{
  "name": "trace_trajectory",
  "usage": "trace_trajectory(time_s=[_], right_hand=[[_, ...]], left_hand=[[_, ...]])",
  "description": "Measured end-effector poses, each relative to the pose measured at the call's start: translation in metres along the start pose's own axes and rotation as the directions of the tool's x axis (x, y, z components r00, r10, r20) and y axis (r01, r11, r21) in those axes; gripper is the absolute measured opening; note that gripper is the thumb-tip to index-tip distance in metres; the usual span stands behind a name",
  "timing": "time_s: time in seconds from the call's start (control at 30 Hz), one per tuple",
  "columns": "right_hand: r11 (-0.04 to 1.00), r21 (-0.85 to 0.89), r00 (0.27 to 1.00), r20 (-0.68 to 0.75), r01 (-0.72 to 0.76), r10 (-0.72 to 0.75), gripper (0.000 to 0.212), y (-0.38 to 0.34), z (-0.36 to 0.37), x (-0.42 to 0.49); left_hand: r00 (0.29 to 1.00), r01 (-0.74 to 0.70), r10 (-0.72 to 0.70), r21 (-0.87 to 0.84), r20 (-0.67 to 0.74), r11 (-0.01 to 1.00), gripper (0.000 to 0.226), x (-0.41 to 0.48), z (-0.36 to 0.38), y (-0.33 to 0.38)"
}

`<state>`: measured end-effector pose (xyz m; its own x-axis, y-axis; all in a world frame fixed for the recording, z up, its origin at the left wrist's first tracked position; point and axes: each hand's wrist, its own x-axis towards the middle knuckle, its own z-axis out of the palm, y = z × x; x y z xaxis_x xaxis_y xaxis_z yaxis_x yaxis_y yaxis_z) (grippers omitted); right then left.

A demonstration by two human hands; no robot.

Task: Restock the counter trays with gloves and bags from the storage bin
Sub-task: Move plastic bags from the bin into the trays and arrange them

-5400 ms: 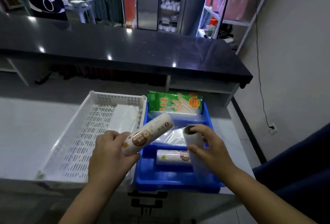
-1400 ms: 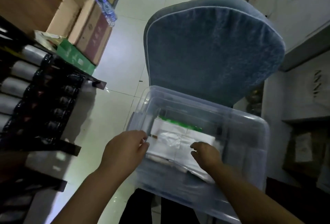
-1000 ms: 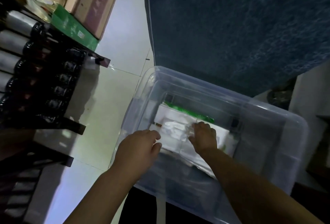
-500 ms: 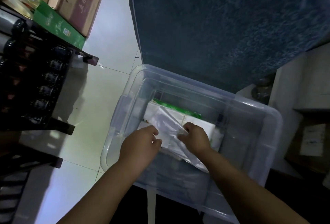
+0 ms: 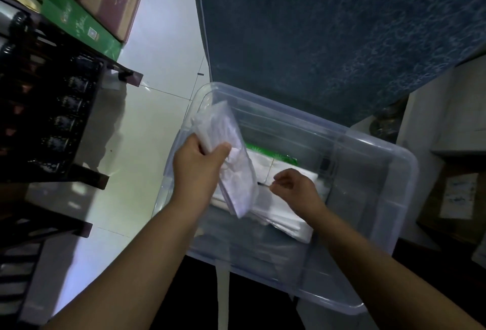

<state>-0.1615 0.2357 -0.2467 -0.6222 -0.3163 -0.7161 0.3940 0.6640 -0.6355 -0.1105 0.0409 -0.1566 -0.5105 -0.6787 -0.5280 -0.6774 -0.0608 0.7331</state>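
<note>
Packet [image 5: 232, 171] of clear plastic looks light, floppy, slippery; left hand [image 5: 196, 169] grips its folded edge, a sound hold. Right hand [image 5: 293, 189] curls over the stack [image 5: 284, 220] in the storage bin [image 5: 394, 164], grasp unclear.

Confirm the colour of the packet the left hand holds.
Translucent white packet; head view shows it best.
</note>
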Motion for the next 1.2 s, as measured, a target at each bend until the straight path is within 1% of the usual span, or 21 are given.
trace_trajectory(time_s=[0.03,0.07,0.1,0.13,0.2,0.23,0.37,0.43,0.47,0.53,0.6,0.67,0.73,0.8,0.87,0.97,1.03,1.07,1.1,1.17,1.2], right_hand=[[0.962,-0.273,1.000,0.014,-0.008,0.012,0.021,0.015,0.000,0.005],[0.868,-0.497,0.998,0.064,0.020,0.013,0.027,0.029,0.002,0.008],[0.760,-0.644,0.991,0.132,0.083,0.004,0.034,0.042,0.005,0.010],[0.658,-0.734,0.980,0.199,0.165,-0.023,0.040,0.053,0.011,0.010],[0.465,-0.829,0.949,0.300,0.310,-0.098,0.049,0.068,0.023,0.012],[0.394,-0.850,0.937,0.326,0.350,-0.129,0.051,0.071,0.028,0.014],[0.248,-0.875,0.907,0.377,0.415,-0.188,0.060,0.071,0.034,0.024],[0.196,-0.870,0.888,0.419,0.452,-0.187,0.058,0.068,0.033,0.029],[0.203,-0.864,0.885,0.427,0.460,-0.188,0.056,0.066,0.031,0.031],[0.294,-0.851,0.899,0.394,0.435,-0.190,0.052,0.061,0.024,0.034],[0.371,-0.847,0.921,0.309,0.380,-0.238,0.048,0.056,0.015,0.035],[0.440,-0.844,0.937,0.185,0.306,-0.297,0.038,0.050,0.008,0.038],[0.481,-0.841,0.943,0.095,0.247,-0.318,0.028,0.044,0.003,0.042],[0.473,-0.849,0.938,0.073,0.236,-0.338,0.023,0.040,0.000,0.043],[0.476,-0.834,0.918,0.087,0.280,-0.388,0.020,0.039,0.001,0.039],[0.416,-0.805,0.831,0.162,0.423,-0.532,0.021,0.044,0.012,0.021],[0.362,-0.777,0.789,0.263,0.514,-0.556,0.019,0.052,0.024,0.008],[0.361,-0.768,0.797,0.302,0.528,-0.524,0.019,0.057,0.031,0.004],[0.378,-0.771,0.828,0.326,0.512,-0.455,0.021,0.063,0.037,0.001],[0.418,-0.808,0.905,0.322,0.416,-0.277,0.036,0.073,0.047,-0.002],[0.409,-0.833,0.927,0.313,0.372,-0.207,0.044,0.079,0.051,-0.001]], left_hand=[[0.999,-0.027,0.027,0.009,-0.042,1.000,0.019,0.005,-0.007,0.001],[0.996,-0.046,0.048,0.015,-0.079,0.999,0.019,0.010,-0.013,0.000],[0.992,-0.060,0.062,0.022,-0.109,0.998,0.019,0.013,-0.018,0.000],[0.989,-0.070,0.074,0.036,-0.126,0.997,0.020,0.017,-0.022,-0.002],[0.986,-0.088,0.099,0.091,-0.132,0.992,0.020,0.020,-0.029,-0.005],[0.986,-0.094,0.109,0.119,-0.126,0.988,0.019,0.021,-0.030,-0.007],[0.986,-0.113,0.134,0.198,-0.096,0.974,0.016,0.018,-0.031,-0.015],[0.987,-0.115,0.137,0.221,-0.084,0.968,0.015,0.016,-0.030,-0.019],[0.988,-0.115,0.135,0.217,-0.078,0.969,0.014,0.014,-0.030,-0.020],[0.989,-0.112,0.130,0.206,-0.077,0.972,0.014,0.012,-0.031,-0.022],[0.988,-0.109,0.130,0.213,-0.084,0.971,0.013,0.011,-0.032,-0.024],[0.989,-0.103,0.123,0.212,-0.083,0.972,0.012,0.009,-0.033,-0.026],[0.990,-0.098,0.118,0.219,-0.080,0.971,0.013,0.008,-0.032,-0.027],[0.991,-0.090,0.111,0.233,-0.078,0.968,0.015,0.007,-0.031,-0.030],[0.992,-0.082,0.104,0.249,-0.076,0.965,0.014,0.006,-0.028,-0.033],[0.993,-0.078,0.099,0.266,-0.066,0.961,0.015,0.004,-0.027,-0.038],[0.994,-0.077,0.096,0.261,-0.057,0.962,0.016,0.002,-0.026,-0.041],[0.995,-0.074,0.090,0.251,-0.053,0.965,0.016,0.001,-0.026,-0.042],[0.995,-0.072,0.086,0.241,-0.046,0.968,0.015,0.001,-0.026,-0.043],[0.997,-0.065,0.075,0.235,-0.032,0.970,0.012,0.000,-0.026,-0.045],[0.997,-0.062,0.069,0.231,-0.025,0.971,0.012,-0.001,-0.026,-0.045]])
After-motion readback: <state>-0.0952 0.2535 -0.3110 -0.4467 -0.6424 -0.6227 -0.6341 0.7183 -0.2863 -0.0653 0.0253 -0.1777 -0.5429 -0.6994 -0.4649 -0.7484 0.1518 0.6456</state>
